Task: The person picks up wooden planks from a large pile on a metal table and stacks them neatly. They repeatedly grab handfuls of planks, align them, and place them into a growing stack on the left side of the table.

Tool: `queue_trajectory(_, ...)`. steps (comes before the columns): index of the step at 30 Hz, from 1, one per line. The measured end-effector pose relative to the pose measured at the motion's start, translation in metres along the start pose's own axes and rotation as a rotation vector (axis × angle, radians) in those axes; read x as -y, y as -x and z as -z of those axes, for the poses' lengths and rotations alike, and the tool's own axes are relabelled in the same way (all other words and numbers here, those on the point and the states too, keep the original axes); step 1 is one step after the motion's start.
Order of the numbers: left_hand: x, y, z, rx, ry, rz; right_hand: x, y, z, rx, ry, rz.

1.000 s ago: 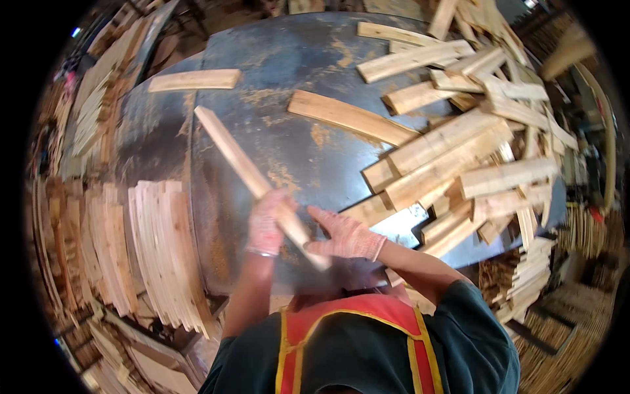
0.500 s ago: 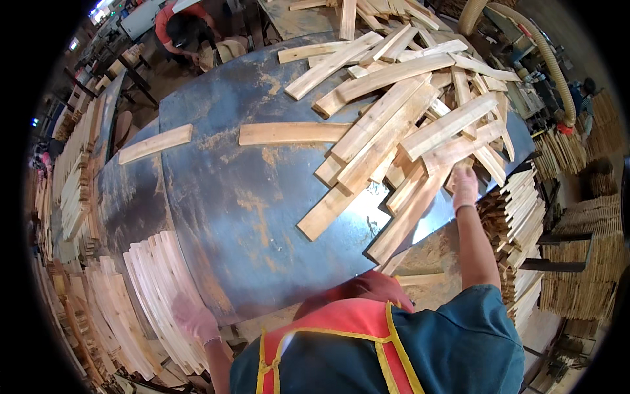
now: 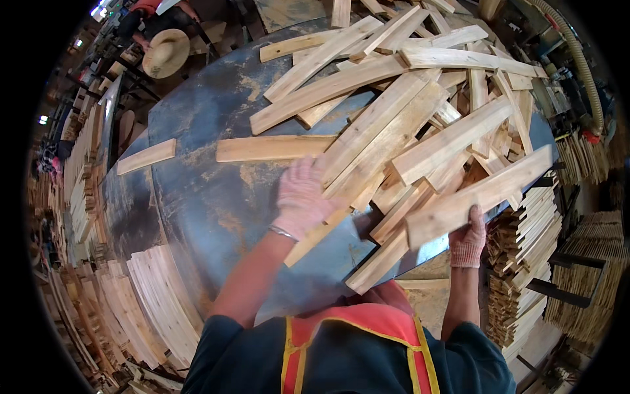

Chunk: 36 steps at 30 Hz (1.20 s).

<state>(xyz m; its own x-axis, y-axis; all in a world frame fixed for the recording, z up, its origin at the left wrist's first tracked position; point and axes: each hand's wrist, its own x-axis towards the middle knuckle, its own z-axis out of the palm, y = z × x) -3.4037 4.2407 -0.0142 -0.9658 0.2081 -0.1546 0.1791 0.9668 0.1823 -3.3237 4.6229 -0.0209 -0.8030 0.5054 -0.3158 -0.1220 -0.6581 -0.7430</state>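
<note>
The left hand (image 3: 304, 197) is blurred. A board (image 3: 482, 196) hides fingers of the right hand (image 3: 467, 241). The top edge cuts off a far co-worker (image 3: 146, 6).

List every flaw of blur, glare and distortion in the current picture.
Head view: the left hand looks smeared, probably by motion, while the right hand and its board look crisper; head view: glare brightens the metal tabletop beside the right hand; head view: the fisheye blackens the corners and seems to bow the tabletop's far edge.
</note>
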Motion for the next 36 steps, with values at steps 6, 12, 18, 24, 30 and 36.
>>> queue_trajectory(6, -0.043, -0.008, -0.014, 0.225, -0.036, -0.081, -0.011, -0.119, -0.057, -0.017, 0.413, 0.137)
queue_trajectory(12, 0.009, -0.006, 0.005, 0.184, 0.629, -0.117, -0.027, -0.165, -0.145, -0.048, 0.306, -0.021)
queue_trajectory(18, 0.069, 0.118, 0.017, 0.405, 1.762, 0.102, -0.054, -0.013, -0.139, 0.349, 0.363, 0.065)
queue_trajectory(24, 0.116, 0.285, -0.061, -0.119, 1.672, 0.464, -0.215, 0.159, -0.143, 0.625, 0.748, -0.134)
queue_trajectory(30, 0.158, 0.450, -0.081, -0.205, 1.248, 1.038, -0.343, 0.355, -0.112, 1.140, 1.556, 0.088)
queue_trajectory(36, 0.212, 0.514, -0.078, -0.050, 0.208, 0.916, -0.398, 0.478, -0.127, 1.699, 1.201, -0.404)
